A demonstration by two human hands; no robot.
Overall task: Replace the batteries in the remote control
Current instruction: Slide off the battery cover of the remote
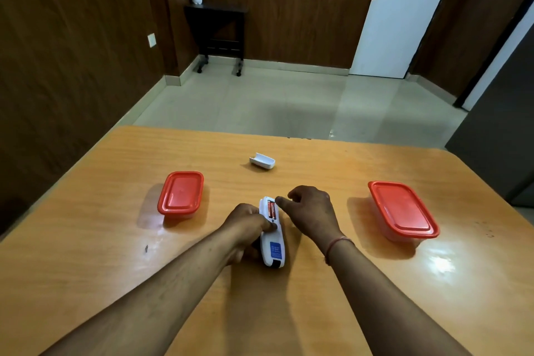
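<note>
A white remote control [273, 246] lies back side up near the middle of the wooden table [115, 240], a blue label on its lower half. Its battery bay is uncovered and holds red batteries [271, 209]. My left hand [248, 225] grips the remote from the left, thumb resting just below the bay. My right hand [309, 211] hovers at the bay's upper right, thumb tip touching the remote's top edge beside the batteries, fingers curled and holding nothing visible. The white battery cover [262, 161] lies by itself farther back on the table.
Two clear boxes with red lids stand on the table, one to the left [180, 196] and one to the right [403, 209]. The table's far edge gives onto a tiled floor, with a dark side table [216, 35] and a white door [404, 14] beyond.
</note>
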